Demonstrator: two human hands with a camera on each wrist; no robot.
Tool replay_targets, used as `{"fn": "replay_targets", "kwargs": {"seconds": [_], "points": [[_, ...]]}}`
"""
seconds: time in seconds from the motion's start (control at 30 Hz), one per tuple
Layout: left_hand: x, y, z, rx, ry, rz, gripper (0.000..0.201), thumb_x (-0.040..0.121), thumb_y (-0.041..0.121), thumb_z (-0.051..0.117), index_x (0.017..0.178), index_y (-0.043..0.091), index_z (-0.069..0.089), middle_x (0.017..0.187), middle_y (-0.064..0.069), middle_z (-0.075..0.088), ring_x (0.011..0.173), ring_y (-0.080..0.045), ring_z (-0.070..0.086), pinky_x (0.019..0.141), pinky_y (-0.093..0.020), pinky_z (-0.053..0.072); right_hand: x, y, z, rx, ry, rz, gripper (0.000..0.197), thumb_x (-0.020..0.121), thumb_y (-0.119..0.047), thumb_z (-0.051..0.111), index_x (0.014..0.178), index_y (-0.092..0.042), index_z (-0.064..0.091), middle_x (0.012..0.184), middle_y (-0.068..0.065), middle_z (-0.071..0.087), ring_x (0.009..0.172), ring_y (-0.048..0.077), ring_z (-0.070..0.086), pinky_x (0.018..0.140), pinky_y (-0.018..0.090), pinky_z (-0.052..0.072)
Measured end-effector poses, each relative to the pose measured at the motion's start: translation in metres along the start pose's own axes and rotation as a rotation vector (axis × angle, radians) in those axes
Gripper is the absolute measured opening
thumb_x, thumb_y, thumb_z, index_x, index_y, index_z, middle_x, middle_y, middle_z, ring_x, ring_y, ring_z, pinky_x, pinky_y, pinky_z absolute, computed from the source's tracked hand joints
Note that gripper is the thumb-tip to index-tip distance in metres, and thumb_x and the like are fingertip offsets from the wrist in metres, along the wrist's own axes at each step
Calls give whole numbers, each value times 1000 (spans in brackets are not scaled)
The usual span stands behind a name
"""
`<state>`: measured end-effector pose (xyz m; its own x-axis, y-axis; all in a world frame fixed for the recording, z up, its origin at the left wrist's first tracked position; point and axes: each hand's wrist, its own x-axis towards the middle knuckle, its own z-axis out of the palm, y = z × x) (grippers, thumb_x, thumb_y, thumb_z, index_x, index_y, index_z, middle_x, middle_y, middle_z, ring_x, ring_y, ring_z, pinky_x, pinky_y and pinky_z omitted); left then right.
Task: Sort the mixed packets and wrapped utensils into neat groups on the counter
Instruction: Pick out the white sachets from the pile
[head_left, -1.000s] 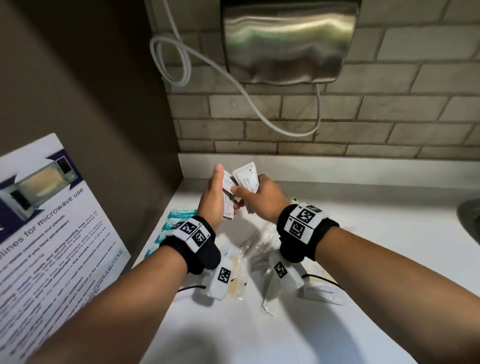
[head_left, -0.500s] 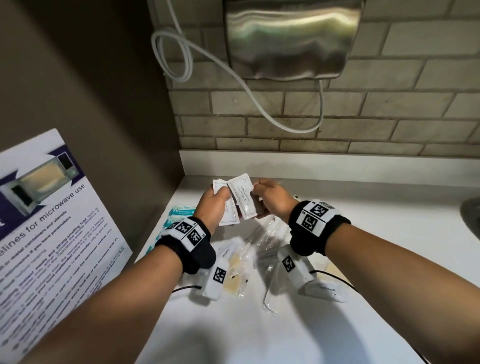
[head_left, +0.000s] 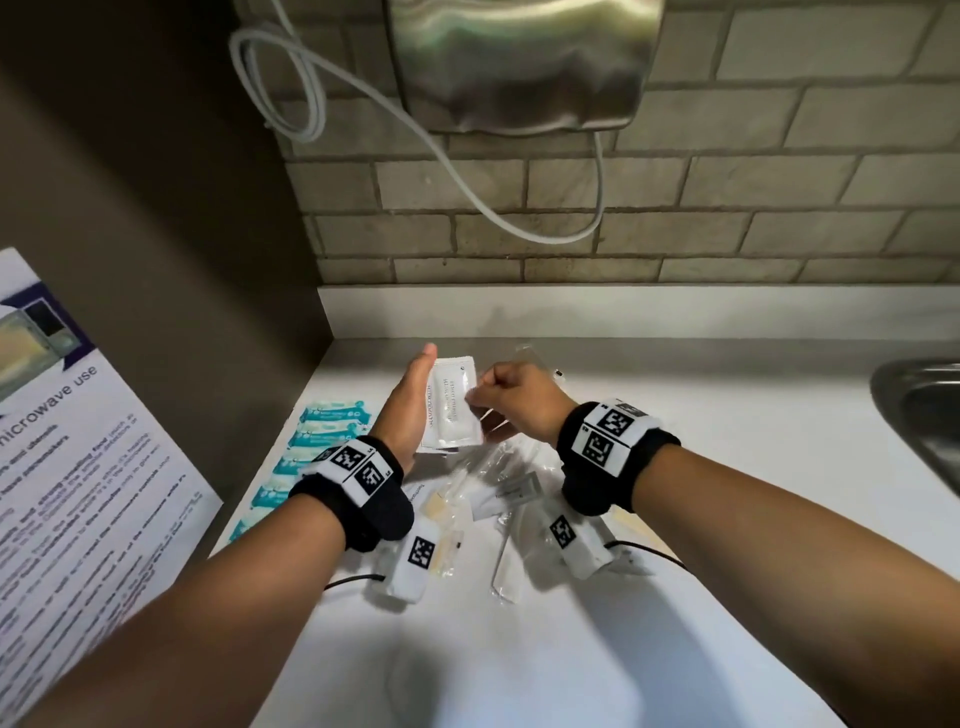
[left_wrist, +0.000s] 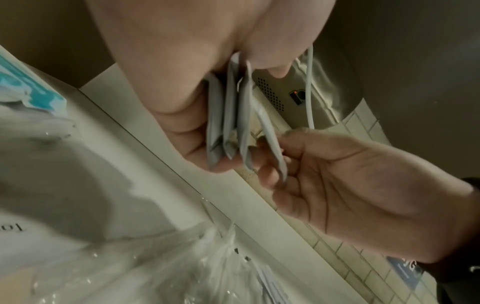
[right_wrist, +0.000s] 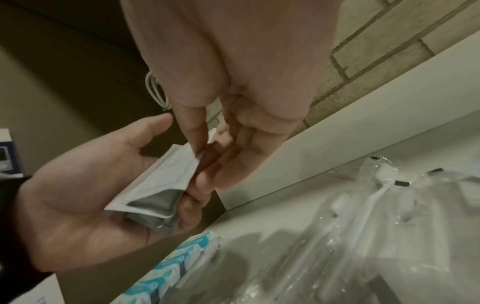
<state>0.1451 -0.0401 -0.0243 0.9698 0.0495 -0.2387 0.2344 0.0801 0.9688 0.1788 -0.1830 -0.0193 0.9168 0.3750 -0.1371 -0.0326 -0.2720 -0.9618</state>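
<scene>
My left hand (head_left: 410, 410) holds a small stack of white packets (head_left: 451, 410) upright above the back of the counter, thumb pointing up. The left wrist view shows the white packets (left_wrist: 228, 115) edge-on between the fingers of that hand (left_wrist: 182, 115). My right hand (head_left: 511, 400) pinches the right edge of the front packet. In the right wrist view its thumb and fingers (right_wrist: 200, 152) close on the top packet's corner (right_wrist: 166, 176). Clear-wrapped utensils (head_left: 498, 499) lie in a loose heap below both wrists.
Teal packets (head_left: 322, 431) lie in a row along the counter's left edge beside a dark side wall. A metal sink (head_left: 924, 415) is at the right. A steel hand dryer (head_left: 519, 62) with a looped cable hangs on the brick wall. A microwave poster (head_left: 78, 467) stands left.
The packet in my right hand, earlier fanned apart from the stack, now lies flat against the front of it. My left thumb has straightened upward.
</scene>
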Motion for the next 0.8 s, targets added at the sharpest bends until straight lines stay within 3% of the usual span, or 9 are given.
{"fn": "replay_targets", "kwargs": {"seconds": [0.1,0.23,0.3,0.43,0.5,0.57,0.63,0.73,0.8], "points": [[2,-11,11,111,7,62,28,96,40,52,98,15,64,94,-13,70,93,-32,66,88,-43,51,-7,9,0,-110,3,-62,19,89,-15,66,72,-10,57,64,6,65,49,15,61,48,25,50],[5,-25,25,188,49,49,20,97,23,56,109,8,61,103,-16,70,92,-31,68,87,-43,52,-15,25,-11,-190,4,-67,17,86,-15,69,72,-11,59,60,1,65,44,8,58,46,20,47],[3,-24,30,147,47,2,14,97,21,56,107,11,57,96,-20,70,82,-35,69,78,-48,56,-18,31,-24,-283,0,-48,15,84,-19,70,74,-14,60,65,-4,63,53,9,57,52,20,46],[-2,-19,40,85,36,18,11,98,15,54,106,11,47,79,-17,61,55,-27,60,52,-34,55,-13,51,-71,-620,116,31,10,88,-18,57,79,-17,62,84,2,66,80,21,62,64,23,44],[0,-18,47,72,36,33,12,97,15,57,103,12,48,78,-17,59,53,-26,55,51,-32,52,-9,63,-98,-804,178,134,18,90,-19,54,102,-12,65,107,9,68,99,27,64,80,30,52],[1,-16,55,70,29,35,13,95,18,59,102,13,48,78,-17,58,52,-25,53,53,-33,51,-8,76,-120,-933,188,258,33,93,-22,51,123,-9,56,125,13,58,116,32,56,96,40,49],[2,-14,65,40,17,-9,20,91,23,55,105,11,48,78,-18,57,51,-25,52,54,-33,49,-6,89,-128,-1062,119,335,36,94,-21,49,126,-5,53,129,16,54,120,34,52,98,41,46],[5,-15,76,9,34,-105,60,73,30,44,124,-3,42,78,-20,57,50,-24,52,51,-30,47,0,97,-128,-1151,107,385,39,88,-20,54,125,-5,53,129,13,52,120,32,50,96,40,47],[6,-19,79,17,41,-136,74,68,31,44,132,-5,35,82,-21,57,51,-25,52,52,-32,46,3,95,-126,-1146,87,433,43,88,-20,57,128,-5,50,131,12,45,123,32,45,97,40,44]]}}
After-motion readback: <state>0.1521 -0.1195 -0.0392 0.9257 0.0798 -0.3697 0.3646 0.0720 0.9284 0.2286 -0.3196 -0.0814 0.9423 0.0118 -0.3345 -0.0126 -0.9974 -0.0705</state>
